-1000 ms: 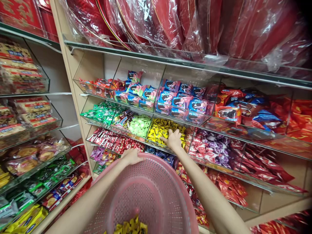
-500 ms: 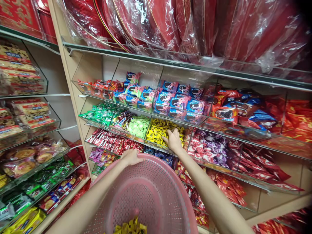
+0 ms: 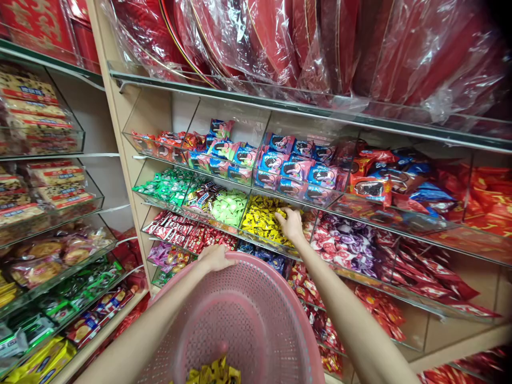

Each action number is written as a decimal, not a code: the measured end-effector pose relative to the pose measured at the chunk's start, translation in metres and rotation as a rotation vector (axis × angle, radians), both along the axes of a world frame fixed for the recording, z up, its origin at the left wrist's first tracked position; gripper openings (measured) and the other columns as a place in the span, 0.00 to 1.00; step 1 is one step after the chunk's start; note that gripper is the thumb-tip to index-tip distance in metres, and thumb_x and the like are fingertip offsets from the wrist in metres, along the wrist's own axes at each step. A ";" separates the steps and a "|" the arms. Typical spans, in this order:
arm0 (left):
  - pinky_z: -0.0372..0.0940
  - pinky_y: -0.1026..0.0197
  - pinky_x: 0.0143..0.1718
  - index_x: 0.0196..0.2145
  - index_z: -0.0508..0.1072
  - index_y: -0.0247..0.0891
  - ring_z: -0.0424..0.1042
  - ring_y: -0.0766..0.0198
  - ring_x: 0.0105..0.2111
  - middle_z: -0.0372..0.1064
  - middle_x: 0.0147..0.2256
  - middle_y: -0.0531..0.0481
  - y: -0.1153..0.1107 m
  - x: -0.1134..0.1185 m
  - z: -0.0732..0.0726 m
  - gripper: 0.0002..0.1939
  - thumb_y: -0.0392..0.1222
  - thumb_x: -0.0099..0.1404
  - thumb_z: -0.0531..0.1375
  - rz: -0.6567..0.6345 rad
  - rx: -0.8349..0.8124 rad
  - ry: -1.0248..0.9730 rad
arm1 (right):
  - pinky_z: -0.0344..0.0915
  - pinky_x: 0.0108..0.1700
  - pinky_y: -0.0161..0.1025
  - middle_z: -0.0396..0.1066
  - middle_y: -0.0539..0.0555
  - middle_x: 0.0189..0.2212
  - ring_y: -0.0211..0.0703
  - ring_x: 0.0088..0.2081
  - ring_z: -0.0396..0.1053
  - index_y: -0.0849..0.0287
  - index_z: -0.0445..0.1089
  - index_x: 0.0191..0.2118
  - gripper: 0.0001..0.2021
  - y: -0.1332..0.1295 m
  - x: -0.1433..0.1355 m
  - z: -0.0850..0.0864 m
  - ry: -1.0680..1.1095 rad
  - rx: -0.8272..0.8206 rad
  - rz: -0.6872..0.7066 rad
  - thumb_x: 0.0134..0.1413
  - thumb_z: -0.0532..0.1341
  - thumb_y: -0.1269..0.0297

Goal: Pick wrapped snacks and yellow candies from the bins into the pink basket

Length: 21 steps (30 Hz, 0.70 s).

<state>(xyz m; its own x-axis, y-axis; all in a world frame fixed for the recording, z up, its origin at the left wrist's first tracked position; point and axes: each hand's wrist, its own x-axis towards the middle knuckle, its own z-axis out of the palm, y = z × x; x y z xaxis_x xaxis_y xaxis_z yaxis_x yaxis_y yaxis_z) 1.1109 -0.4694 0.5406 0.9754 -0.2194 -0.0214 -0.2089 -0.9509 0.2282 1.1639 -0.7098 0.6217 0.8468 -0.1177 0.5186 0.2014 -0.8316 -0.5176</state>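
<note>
My left hand [image 3: 216, 258] grips the far rim of a large pink perforated basket [image 3: 256, 298], its fingers hooked over the edge. Inside, at the basket's bottom, lies a small heap of yellow-wrapped candies [image 3: 215, 372]. My right hand [image 3: 291, 225] is over the right side of a clear bin of yellow candies [image 3: 262, 218], fingers bent and apart around the wrappers at their tips. Whether it holds any candy is too small to tell. Light green candies [image 3: 229, 208] fill the compartment to the left of that bin.
Clear shelf bins hold blue-pink cookie packs [image 3: 296, 168], green candies [image 3: 164, 184], purple candies [image 3: 348, 242] and red packets [image 3: 436, 272]. A glass shelf edge [image 3: 280, 106] runs above, with plastic-wrapped red items. Side shelves [image 3: 44, 234] with packaged biscuits stand at the left.
My right hand has shifted slightly to the right over the yellow candies. The shelves sit slightly further right in view. My left hand and the basket look the same.
</note>
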 end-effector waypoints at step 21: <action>0.65 0.57 0.36 0.35 0.74 0.41 0.73 0.50 0.39 0.74 0.36 0.43 0.004 -0.002 0.006 0.31 0.70 0.51 0.50 0.018 0.008 0.002 | 0.51 0.22 0.30 0.69 0.49 0.26 0.30 0.22 0.58 0.60 0.70 0.36 0.22 0.069 -0.165 -0.076 0.920 0.645 0.772 0.40 0.64 0.48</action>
